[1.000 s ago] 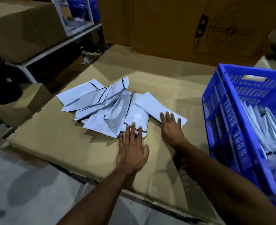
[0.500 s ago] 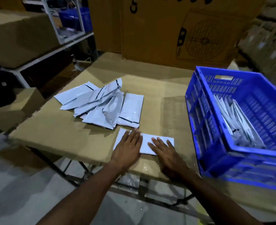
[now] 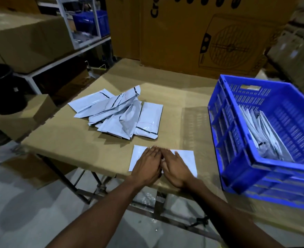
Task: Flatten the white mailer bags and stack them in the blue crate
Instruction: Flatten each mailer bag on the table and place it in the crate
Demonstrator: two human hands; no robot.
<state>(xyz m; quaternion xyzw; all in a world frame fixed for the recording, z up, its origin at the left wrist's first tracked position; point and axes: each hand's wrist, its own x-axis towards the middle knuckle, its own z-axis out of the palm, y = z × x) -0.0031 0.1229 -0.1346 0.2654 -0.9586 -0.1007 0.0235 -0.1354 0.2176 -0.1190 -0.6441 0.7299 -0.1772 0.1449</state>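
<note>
One white mailer bag (image 3: pixel 185 160) lies flat near the front edge of the cardboard-covered table (image 3: pixel 179 97). My left hand (image 3: pixel 147 165) and my right hand (image 3: pixel 176 167) press on its middle side by side, fingers straight and thumbs touching. A loose pile of white mailer bags (image 3: pixel 119 113) lies farther back on the table, some puffed and crumpled. The blue crate (image 3: pixel 237 169) stands at the right with several white bags (image 3: pixel 265 138) leaning inside it.
A large brown carton (image 3: pixel 210 36) stands behind the table. At the left are a white metal shelf (image 3: pixel 45 67) with cartons, a black bin (image 3: pixel 2 86) and a small box (image 3: pixel 20 115). The table's front edge runs just under my wrists.
My hands slid together to the middle of the single bag; half a second ago they were apart on it. A second ago they were pulling that bag out from the pile's edge.
</note>
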